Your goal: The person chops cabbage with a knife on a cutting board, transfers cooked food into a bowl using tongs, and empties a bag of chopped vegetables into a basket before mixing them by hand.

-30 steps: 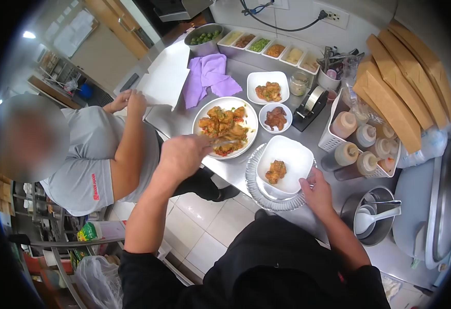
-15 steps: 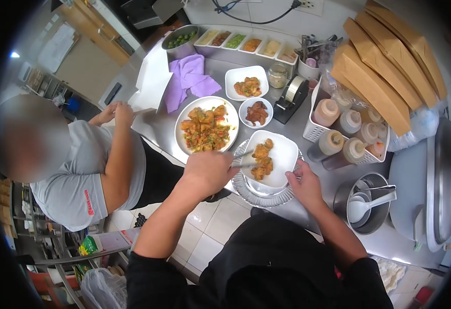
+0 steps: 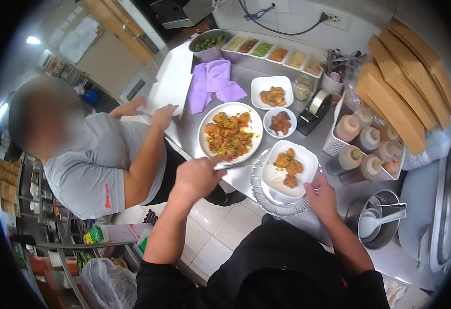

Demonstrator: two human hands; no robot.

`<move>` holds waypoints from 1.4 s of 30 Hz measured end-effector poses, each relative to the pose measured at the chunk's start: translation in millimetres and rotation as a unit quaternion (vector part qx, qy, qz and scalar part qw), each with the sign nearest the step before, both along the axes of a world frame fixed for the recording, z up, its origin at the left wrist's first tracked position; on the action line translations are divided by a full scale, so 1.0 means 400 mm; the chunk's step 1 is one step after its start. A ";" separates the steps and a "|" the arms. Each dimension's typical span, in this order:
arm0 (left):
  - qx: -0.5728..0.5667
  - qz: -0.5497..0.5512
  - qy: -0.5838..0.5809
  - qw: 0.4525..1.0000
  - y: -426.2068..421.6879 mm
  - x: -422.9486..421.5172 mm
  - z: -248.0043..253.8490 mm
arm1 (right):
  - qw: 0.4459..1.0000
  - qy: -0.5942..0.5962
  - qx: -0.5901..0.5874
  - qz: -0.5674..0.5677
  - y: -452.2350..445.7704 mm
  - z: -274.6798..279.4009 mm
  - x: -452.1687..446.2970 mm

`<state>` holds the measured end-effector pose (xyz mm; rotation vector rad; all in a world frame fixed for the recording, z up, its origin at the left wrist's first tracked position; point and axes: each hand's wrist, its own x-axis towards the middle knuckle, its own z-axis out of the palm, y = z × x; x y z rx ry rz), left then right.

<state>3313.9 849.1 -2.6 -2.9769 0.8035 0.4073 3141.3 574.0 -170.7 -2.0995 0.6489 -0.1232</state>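
Food pieces (image 3: pixel 283 160) in the near bowl (image 3: pixel 309 160), seemingly on a tray (image 3: pixel 259 192), right of the plate (image 3: pixel 255 136)

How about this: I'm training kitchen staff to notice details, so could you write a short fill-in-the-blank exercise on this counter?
1. The person's right hand grips a white bowl whose shape is ____.
2. The person's left hand is close to a large plate of food whose shape is ____.
3. The cloth lying on the counter is coloured ____.
4. The lettering on the co-worker's sleeve is coloured ____.

Missing words: square; round; purple; red.
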 end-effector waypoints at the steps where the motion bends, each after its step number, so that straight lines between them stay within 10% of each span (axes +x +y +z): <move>1: 0.002 0.028 -0.017 0.999 0.021 0.027 -0.003 | 1.000 0.002 0.003 -0.003 0.000 0.003 0.001; 31: 0.146 -0.024 0.018 0.989 -0.157 0.262 -0.116 | 0.998 -0.044 0.016 -0.035 0.000 -0.028 -0.006; 42: -0.012 -0.045 -0.023 0.999 -0.059 0.245 -0.076 | 0.998 -0.056 0.010 -0.020 0.000 -0.008 -0.002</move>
